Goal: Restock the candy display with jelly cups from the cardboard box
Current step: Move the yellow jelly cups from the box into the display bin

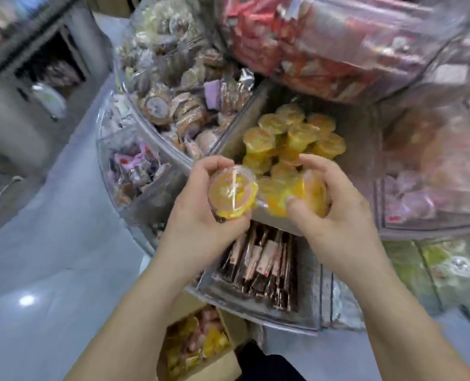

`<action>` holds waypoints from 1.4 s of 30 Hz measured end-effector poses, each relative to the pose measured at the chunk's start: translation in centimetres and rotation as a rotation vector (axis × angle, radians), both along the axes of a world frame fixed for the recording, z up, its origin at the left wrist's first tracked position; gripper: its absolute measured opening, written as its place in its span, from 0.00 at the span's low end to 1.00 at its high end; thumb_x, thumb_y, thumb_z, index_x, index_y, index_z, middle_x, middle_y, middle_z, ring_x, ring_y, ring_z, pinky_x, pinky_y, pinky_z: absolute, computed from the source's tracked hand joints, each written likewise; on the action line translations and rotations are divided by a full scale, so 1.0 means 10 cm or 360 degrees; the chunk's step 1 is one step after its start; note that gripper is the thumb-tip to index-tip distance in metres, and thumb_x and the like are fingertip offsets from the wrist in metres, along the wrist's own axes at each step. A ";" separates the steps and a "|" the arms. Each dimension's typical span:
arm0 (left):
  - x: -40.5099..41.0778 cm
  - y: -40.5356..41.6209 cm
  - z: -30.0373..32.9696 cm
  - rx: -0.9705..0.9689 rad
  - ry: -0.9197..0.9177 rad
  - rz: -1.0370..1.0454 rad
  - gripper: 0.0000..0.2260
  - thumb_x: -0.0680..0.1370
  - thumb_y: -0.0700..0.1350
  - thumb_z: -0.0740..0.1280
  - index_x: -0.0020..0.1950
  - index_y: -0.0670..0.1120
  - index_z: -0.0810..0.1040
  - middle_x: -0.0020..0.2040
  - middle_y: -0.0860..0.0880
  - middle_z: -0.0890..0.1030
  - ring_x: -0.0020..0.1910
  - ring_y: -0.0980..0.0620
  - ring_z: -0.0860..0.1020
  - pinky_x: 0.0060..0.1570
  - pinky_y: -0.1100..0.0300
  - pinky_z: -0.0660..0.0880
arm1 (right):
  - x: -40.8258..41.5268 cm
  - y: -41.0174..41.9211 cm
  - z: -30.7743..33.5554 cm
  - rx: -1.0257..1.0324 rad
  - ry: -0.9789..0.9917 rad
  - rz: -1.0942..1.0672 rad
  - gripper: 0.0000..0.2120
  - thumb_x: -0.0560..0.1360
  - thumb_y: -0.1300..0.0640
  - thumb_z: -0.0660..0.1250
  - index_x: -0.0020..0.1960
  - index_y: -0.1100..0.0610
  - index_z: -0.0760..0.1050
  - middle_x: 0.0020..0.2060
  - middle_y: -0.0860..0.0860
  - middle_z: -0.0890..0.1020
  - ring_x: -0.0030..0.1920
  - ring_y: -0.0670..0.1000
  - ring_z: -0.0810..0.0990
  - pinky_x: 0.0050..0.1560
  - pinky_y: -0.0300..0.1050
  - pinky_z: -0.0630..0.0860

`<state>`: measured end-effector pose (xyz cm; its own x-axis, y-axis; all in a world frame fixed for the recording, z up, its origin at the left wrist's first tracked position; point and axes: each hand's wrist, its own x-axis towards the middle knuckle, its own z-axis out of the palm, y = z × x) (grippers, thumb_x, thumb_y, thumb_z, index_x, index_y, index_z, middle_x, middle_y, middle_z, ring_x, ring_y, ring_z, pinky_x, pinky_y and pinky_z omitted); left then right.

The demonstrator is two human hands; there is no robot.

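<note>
My left hand (201,215) grips a yellow jelly cup (232,194) with its clear lid facing me, just in front of the display bin. My right hand (335,213) holds another yellow jelly cup (302,198) on its side at the bin's front edge. The clear bin (234,133) holds several yellow jelly cups (291,136) piled behind both hands. An open cardboard box (228,323) with yellow and pink cups (198,345) sits on the floor below my left forearm.
Clear bins surround the jelly bin: round wrapped biscuits (173,103) to the left, red packets (297,42) above, pink sweets (426,188) to the right, dark stick packs (261,265) below. The pale floor (50,243) lies to the left.
</note>
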<state>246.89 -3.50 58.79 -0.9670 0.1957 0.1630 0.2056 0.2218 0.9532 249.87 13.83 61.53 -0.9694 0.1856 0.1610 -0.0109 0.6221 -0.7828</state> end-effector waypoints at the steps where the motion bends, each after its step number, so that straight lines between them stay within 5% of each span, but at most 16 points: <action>1: -0.12 0.12 0.05 -0.0088 0.0030 -0.0032 0.26 0.65 0.44 0.72 0.57 0.60 0.67 0.50 0.64 0.76 0.51 0.63 0.76 0.52 0.65 0.72 | -0.07 0.13 0.01 -0.0045 -0.0011 -0.0052 0.21 0.65 0.46 0.65 0.58 0.40 0.70 0.42 0.35 0.75 0.41 0.38 0.73 0.43 0.32 0.69; 5: -0.57 0.49 0.17 -0.0521 0.0267 -0.0188 0.27 0.66 0.39 0.75 0.63 0.48 0.71 0.54 0.58 0.74 0.54 0.65 0.72 0.54 0.79 0.62 | -0.39 0.53 0.00 0.0129 -0.0112 -0.0004 0.19 0.66 0.49 0.71 0.54 0.43 0.68 0.47 0.41 0.75 0.47 0.44 0.75 0.47 0.40 0.69; 12: -1.14 0.91 0.18 -0.1319 0.0565 -0.0361 0.29 0.64 0.52 0.76 0.62 0.47 0.76 0.56 0.45 0.75 0.55 0.44 0.71 0.58 0.55 0.67 | -0.72 0.67 -0.24 0.0634 -0.0401 -0.0087 0.25 0.72 0.57 0.67 0.67 0.49 0.64 0.60 0.55 0.68 0.55 0.63 0.75 0.50 0.49 0.72; 16: -1.28 0.98 0.03 -0.1715 0.0590 -0.0439 0.31 0.65 0.56 0.73 0.66 0.52 0.72 0.62 0.49 0.76 0.62 0.45 0.68 0.61 0.52 0.66 | -0.77 0.60 -0.39 0.0643 -0.0390 -0.0120 0.29 0.73 0.58 0.67 0.69 0.56 0.57 0.59 0.58 0.70 0.56 0.62 0.75 0.51 0.51 0.72; 21: -1.32 0.94 -0.11 -0.1664 0.0636 -0.0440 0.30 0.65 0.55 0.74 0.66 0.51 0.73 0.62 0.51 0.76 0.61 0.47 0.67 0.57 0.53 0.66 | -0.80 0.65 -0.45 -0.0041 -0.0616 -0.0214 0.31 0.71 0.54 0.70 0.65 0.57 0.55 0.59 0.55 0.73 0.56 0.57 0.76 0.47 0.44 0.71; 24: -1.36 0.91 -0.11 -0.1623 0.0618 -0.0461 0.29 0.66 0.50 0.73 0.66 0.53 0.73 0.62 0.52 0.76 0.60 0.48 0.67 0.57 0.53 0.65 | -0.82 0.68 -0.43 0.0084 -0.0550 -0.0286 0.25 0.72 0.53 0.70 0.61 0.58 0.59 0.48 0.51 0.75 0.49 0.53 0.76 0.40 0.40 0.64; 29: -1.39 0.91 -0.12 -0.1519 0.0579 -0.0534 0.28 0.66 0.46 0.72 0.66 0.54 0.73 0.63 0.54 0.76 0.62 0.48 0.67 0.62 0.50 0.66 | -0.78 0.65 -0.45 0.0250 -0.0461 -0.0317 0.27 0.71 0.67 0.64 0.67 0.58 0.58 0.60 0.58 0.72 0.57 0.61 0.74 0.49 0.45 0.68; 32: -1.40 0.90 -0.13 -0.1482 0.0591 -0.0507 0.27 0.66 0.46 0.73 0.65 0.54 0.75 0.63 0.53 0.76 0.60 0.46 0.68 0.60 0.48 0.68 | -0.80 0.66 -0.43 -0.0025 -0.0578 -0.0330 0.31 0.73 0.62 0.66 0.69 0.54 0.53 0.60 0.55 0.72 0.58 0.58 0.75 0.48 0.43 0.68; 36: -1.41 0.89 -0.12 -0.1360 0.0568 -0.0570 0.25 0.65 0.41 0.73 0.62 0.52 0.78 0.59 0.51 0.77 0.57 0.45 0.71 0.58 0.47 0.69 | -0.80 0.64 -0.42 -0.0083 -0.0580 -0.0364 0.24 0.74 0.60 0.66 0.63 0.56 0.56 0.56 0.54 0.74 0.48 0.52 0.74 0.44 0.42 0.68; 42: -1.41 0.88 -0.13 -0.1159 0.0544 -0.0631 0.24 0.62 0.35 0.73 0.57 0.49 0.81 0.56 0.49 0.79 0.54 0.45 0.74 0.58 0.49 0.71 | -0.78 0.67 -0.42 0.0010 -0.0589 -0.0294 0.27 0.73 0.65 0.64 0.67 0.51 0.57 0.62 0.54 0.71 0.56 0.57 0.75 0.47 0.44 0.69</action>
<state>232.77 5.29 57.50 -0.7279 0.6724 0.1347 0.6424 0.6000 0.4767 242.06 20.49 57.35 -0.9125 0.3621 -0.1903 0.3828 0.5920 -0.7092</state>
